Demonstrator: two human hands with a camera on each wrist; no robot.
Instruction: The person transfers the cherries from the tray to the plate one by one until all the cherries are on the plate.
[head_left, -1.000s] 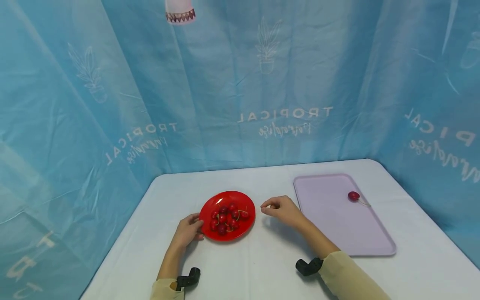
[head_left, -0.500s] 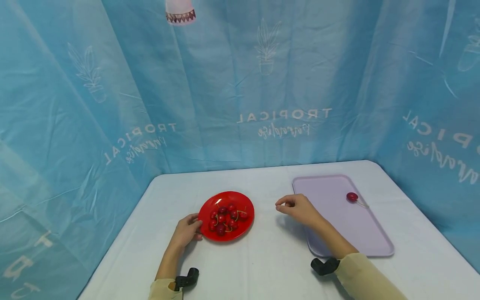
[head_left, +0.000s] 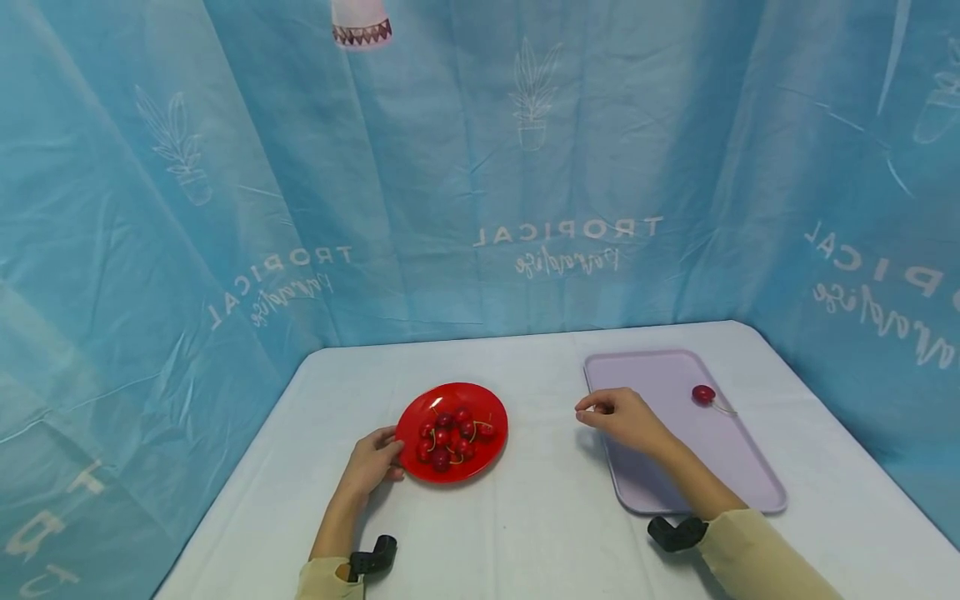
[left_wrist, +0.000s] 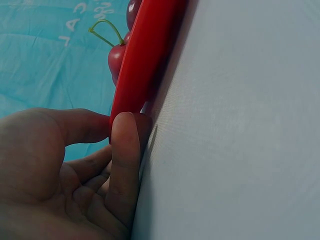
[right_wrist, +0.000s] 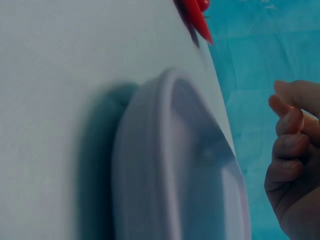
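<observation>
Blue "TROPICAL" printed curtain hangs behind a white-covered table (head_left: 525,517). I see the left hand (head_left: 372,465) at 9 o'clock of the red plate (head_left: 491,450), thumb and fingers (left_wrist: 125,150) pinching its rim. Cherries (head_left: 450,433) sit heaped on the plate. Right hand (head_left: 626,419) hovers over the near-left corner of the lilac tray (head_left: 660,483), fingers curled; I cannot tell whether they pinch anything. One cherry (head_left: 702,394) lies on the tray at 2 o'clock of that hand, well apart from it.
</observation>
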